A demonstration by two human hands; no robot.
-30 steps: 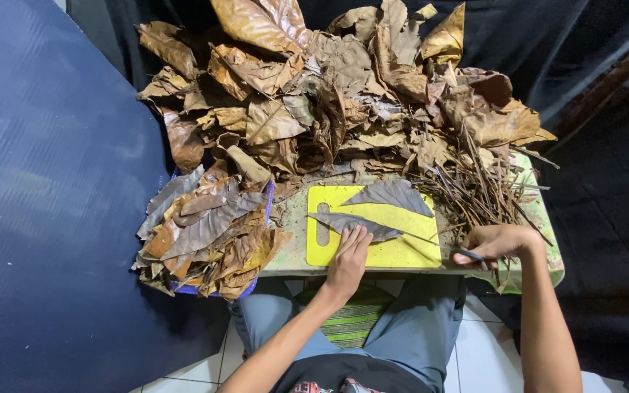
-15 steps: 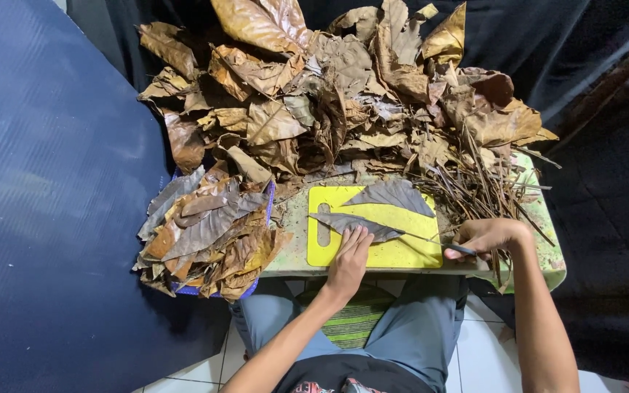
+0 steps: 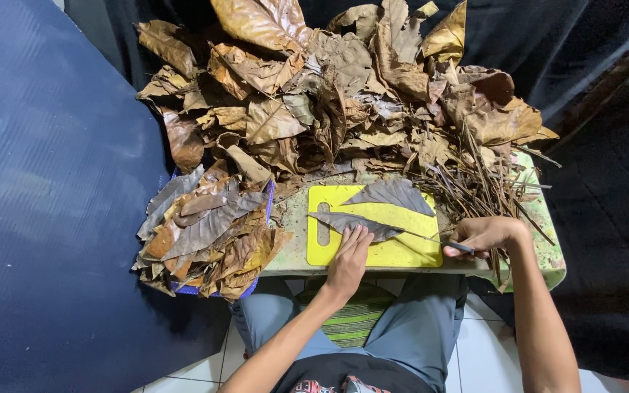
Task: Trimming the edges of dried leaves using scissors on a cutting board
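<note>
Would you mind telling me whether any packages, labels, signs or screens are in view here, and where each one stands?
None are in view: no package, label, sign or screen.
Only a yellow cutting board on the small table, dry brown leaves heaped behind it, and the left hand pressing a grey leaf piece while the right hand grips a knife.

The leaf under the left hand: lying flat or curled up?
Flat. The grey leaf lies spread on the yellow cutting board, pressed by the left hand.
</note>
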